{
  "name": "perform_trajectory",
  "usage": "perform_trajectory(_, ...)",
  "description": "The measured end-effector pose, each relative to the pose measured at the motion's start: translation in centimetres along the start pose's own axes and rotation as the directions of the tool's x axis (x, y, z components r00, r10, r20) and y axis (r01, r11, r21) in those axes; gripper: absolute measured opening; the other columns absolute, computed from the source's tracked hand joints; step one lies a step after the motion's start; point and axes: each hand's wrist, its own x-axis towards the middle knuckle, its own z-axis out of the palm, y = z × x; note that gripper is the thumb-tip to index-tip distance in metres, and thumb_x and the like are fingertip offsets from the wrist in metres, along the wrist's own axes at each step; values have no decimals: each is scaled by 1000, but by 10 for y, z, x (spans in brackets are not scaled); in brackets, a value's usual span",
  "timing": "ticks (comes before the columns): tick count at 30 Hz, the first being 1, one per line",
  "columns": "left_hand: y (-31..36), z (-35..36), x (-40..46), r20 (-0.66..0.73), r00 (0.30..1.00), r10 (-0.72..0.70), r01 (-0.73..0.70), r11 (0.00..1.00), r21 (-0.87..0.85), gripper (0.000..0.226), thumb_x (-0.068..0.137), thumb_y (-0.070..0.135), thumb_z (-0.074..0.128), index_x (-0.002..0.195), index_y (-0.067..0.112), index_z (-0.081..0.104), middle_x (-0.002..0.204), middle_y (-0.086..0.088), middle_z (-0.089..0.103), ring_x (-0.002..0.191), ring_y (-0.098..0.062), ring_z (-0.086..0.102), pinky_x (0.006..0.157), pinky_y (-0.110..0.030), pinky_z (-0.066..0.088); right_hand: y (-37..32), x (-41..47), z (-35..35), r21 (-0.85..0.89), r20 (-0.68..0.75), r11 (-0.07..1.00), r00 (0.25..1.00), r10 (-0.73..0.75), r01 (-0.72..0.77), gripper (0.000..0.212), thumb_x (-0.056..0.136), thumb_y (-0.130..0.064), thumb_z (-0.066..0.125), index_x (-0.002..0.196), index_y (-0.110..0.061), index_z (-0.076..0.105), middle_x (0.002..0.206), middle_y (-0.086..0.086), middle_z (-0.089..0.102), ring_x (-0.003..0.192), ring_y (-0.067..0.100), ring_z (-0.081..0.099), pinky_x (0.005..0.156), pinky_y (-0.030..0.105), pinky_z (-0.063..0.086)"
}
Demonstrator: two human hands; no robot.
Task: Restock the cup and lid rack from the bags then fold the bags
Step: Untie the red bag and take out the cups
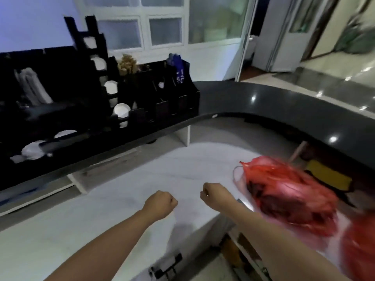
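A café service counter: curved dark countertop (284, 98) with cup-and-lid rack (81, 102).

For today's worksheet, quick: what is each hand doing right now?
Left hand: closed in a fist, holding nothing visible.
Right hand: fingers curled, holding nothing visible.

Both bare forearms reach forward from the bottom of the view and converge toward its middle. The left hand (162, 201) is curled into a loose fist, knuckles pointing forward and to the right, wrist straight in line with the forearm. The right hand (213, 194) is also curled, fingers folded in toward the palm, with the wrist bent slightly so the fist turns inward toward the left one. The two fists sit near each other without touching, at about the same height. Neither fist shows anything held within it. Motion blur softens the finger outlines.
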Motion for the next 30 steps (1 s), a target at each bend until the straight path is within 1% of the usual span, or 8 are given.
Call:
perform_trajectory(4, 91, 20, 44, -8, 993, 119, -119, 993, -5, 47, 101, 36, 40, 58, 19, 36, 60, 2, 47, 56, -16, 43, 56, -31, 35, 90, -14, -52, -24, -127, 987, 980, 153, -157, 24, 89, -38, 44, 82, -17, 52, 90, 11, 67, 77, 34, 57, 66, 34, 42)
perform_trajectory(8, 173, 36, 75, -26, 975, 220, -221, 975, -12, 35, 96, 37, 40, 67, 18, 44, 68, 3, 54, 64, -16, 52, 60, -33, 46, 171, -31, -88, 18, -241, 980, 951, 195, -196, 34, 89, -43, 42, 80, -17, 62, 86, 7, 72, 80, 34, 65, 65, 34, 42)
perform_trajectory(15, 282, 56, 117, 24, 902, 430, -431, 902, 20, 25, 94, 33, 41, 74, 23, 53, 74, 6, 58, 72, -19, 57, 65, -39, 52, 270, -44, -118, 136, -311, 911, 856, 412, -389, 32, 86, -37, 51, 63, -22, 36, 74, 6, 60, 74, 33, 59, 58, 33, 32)
perform_trajectory(17, 304, 62, 132, 39, 861, 507, -508, 861, 35, 22, 94, 31, 42, 79, 22, 55, 75, 7, 58, 72, -18, 57, 64, -38, 51, 292, -44, -120, 195, -315, 885, 828, 464, -422, 31, 88, -32, 52, 65, -23, 33, 73, 2, 51, 71, 31, 52, 59, 35, 31)
perform_trajectory(19, 324, 67, 150, 54, 814, 579, -581, 812, 47, 21, 95, 29, 43, 80, 20, 55, 78, 7, 58, 77, -17, 56, 67, -38, 49, 313, -44, -121, 247, -314, 866, 809, 496, -435, 23, 93, -25, 53, 71, -24, 45, 80, 3, 51, 76, 30, 52, 63, 38, 36)
perform_trajectory(21, 340, 72, 169, 70, 776, 627, -630, 775, 47, 21, 95, 30, 43, 83, 20, 58, 87, 6, 63, 84, -18, 59, 71, -38, 49, 333, -46, -118, 248, -311, 855, 799, 515, -455, 10, 96, -19, 55, 94, -15, 63, 101, 7, 56, 92, 33, 58, 76, 40, 47)
perform_trajectory(23, 357, 77, 187, 88, 744, 662, -666, 745, 30, 21, 95, 29, 45, 88, 19, 62, 94, 4, 66, 88, -19, 61, 74, -37, 49, 348, -50, -114, 249, -299, 835, 781, 549, -491, 16, 96, -18, 58, 109, -15, 67, 113, 7, 57, 103, 30, 59, 85, 37, 48)
perform_trajectory(30, 398, 114, 237, 250, 626, 739, -746, 661, -84, 17, 93, 23, 50, 90, 17, 65, 95, -1, 65, 91, -22, 61, 77, -37, 49, 359, -71, -83, 202, -122, 782, 777, 617, -589, 20, 93, -24, 55, 106, -16, 68, 119, 6, 60, 112, 27, 57, 95, 37, 44)
